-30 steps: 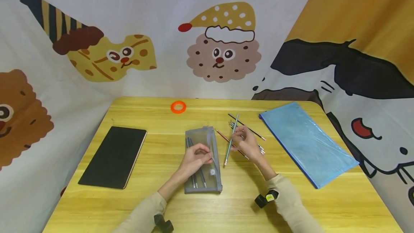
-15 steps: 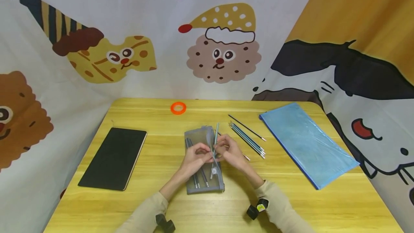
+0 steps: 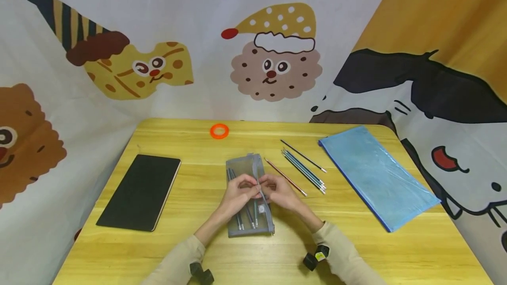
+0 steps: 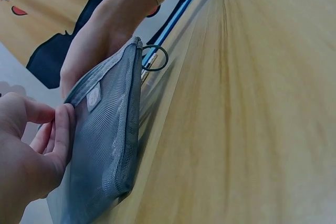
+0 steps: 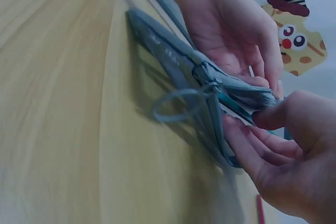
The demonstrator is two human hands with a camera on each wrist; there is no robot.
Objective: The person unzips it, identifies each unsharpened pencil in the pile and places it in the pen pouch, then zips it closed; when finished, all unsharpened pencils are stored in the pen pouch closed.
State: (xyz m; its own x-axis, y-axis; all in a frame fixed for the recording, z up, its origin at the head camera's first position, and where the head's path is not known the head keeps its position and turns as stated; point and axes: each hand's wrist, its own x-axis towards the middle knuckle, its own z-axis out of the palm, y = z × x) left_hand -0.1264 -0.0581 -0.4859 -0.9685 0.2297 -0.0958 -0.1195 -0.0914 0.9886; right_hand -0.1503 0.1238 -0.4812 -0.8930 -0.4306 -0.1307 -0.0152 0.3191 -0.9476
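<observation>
A grey mesh pencil case (image 3: 242,166) lies in the middle of the table, a couple of dark pencils (image 3: 239,222) showing through it. My left hand (image 3: 238,192) pinches the lip of its opening and lifts it, as the left wrist view shows at the mesh (image 4: 102,135). My right hand (image 3: 282,193) is at the same opening. A teal pencil (image 5: 237,107) runs inside the case between its thumb and fingers, the eraser end toward the case's near end. Part of that pencil is hidden by the fingers.
Right of the case lie a red pencil (image 3: 286,177), a bundle of teal pencils (image 3: 303,171) and a dark pencil (image 3: 303,155). A blue folder (image 3: 378,177) is at the far right, a black notebook (image 3: 139,192) at the left, an orange ring (image 3: 219,131) at the back.
My right hand has brought a teal pencil left from the loose pencils and slid it into the case. My left hand has kept its pinch on the opening.
</observation>
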